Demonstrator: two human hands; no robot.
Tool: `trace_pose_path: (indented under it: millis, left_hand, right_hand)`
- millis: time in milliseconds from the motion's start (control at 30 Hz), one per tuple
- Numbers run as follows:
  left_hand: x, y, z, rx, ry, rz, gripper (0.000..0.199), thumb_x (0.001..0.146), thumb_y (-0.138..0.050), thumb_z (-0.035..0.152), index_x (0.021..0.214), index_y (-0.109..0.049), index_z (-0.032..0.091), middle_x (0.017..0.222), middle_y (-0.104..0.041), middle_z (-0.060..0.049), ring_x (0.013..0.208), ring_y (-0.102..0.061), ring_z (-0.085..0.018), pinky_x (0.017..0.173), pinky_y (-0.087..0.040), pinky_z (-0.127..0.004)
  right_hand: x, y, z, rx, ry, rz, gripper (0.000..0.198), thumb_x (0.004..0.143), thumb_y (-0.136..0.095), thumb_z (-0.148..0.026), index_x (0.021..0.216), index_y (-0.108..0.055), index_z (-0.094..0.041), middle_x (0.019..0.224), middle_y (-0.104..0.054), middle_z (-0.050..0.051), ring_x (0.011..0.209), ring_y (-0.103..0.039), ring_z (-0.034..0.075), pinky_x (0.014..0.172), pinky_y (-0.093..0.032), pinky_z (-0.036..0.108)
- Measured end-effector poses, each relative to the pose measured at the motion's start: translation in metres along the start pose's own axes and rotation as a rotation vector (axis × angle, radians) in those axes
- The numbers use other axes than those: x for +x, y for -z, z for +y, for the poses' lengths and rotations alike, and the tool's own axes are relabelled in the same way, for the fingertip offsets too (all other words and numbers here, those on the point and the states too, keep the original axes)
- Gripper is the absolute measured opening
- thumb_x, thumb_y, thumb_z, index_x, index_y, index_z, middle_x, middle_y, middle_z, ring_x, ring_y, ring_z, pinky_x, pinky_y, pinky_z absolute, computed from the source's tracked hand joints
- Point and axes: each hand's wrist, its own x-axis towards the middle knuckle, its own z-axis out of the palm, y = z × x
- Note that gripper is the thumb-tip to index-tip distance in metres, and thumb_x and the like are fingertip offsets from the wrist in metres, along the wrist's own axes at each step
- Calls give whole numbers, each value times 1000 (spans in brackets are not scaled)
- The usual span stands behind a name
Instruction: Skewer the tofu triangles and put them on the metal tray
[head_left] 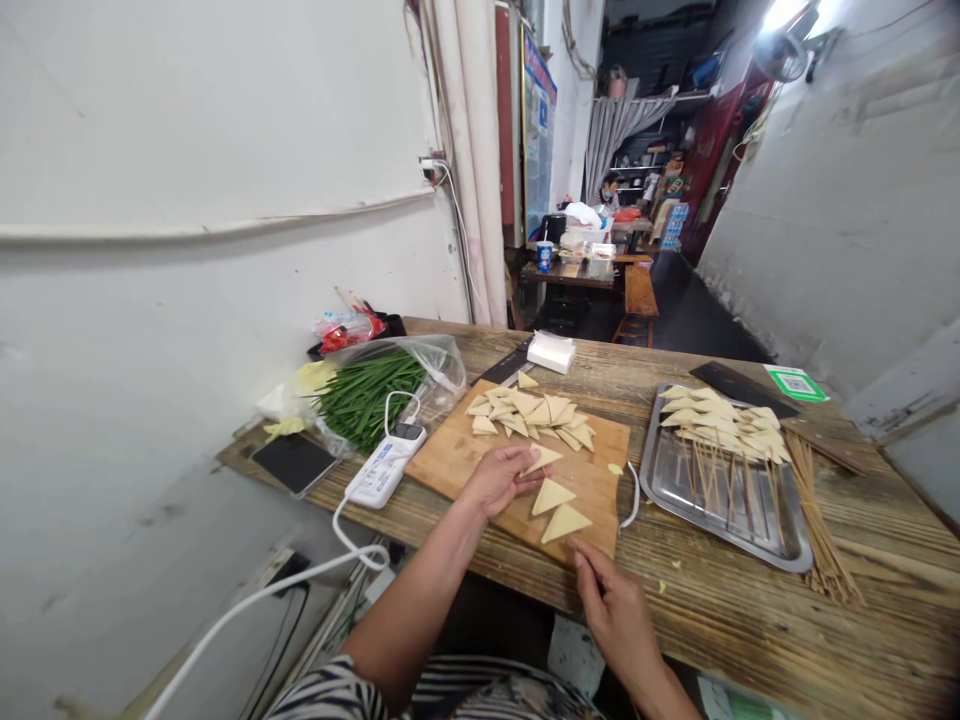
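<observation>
Triangular slice (545,459) sat pinched by the left hand (501,483), fingers nearly closed; loose slices (566,523) lay beyond the right hand (611,603), fingers curled, hold unclear; overtight pinching risked tearing.

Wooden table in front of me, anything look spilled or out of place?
A little. A yellowish scrap lies on the cutting board, apart from the triangles, and smaller bits dot the table this side of the tray, like stray crumbs. The power strip sits by the greens, an odd spot for electrics.
</observation>
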Motion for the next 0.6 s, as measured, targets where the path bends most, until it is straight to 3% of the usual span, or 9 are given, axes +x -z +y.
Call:
trace_pose_path:
  millis: [600]
  left_hand:
    - [0,-4,-7,87,18,-55,22,67,-67,21,83,-62,7,77,-66,-12,67,-64,-17,63,-52,-26]
  right_hand:
    - [1,-2,-2,16,-48,17,29,87,-40,-28,99,-63,-15,91,-68,9,80,-66,19,69,-53,25]
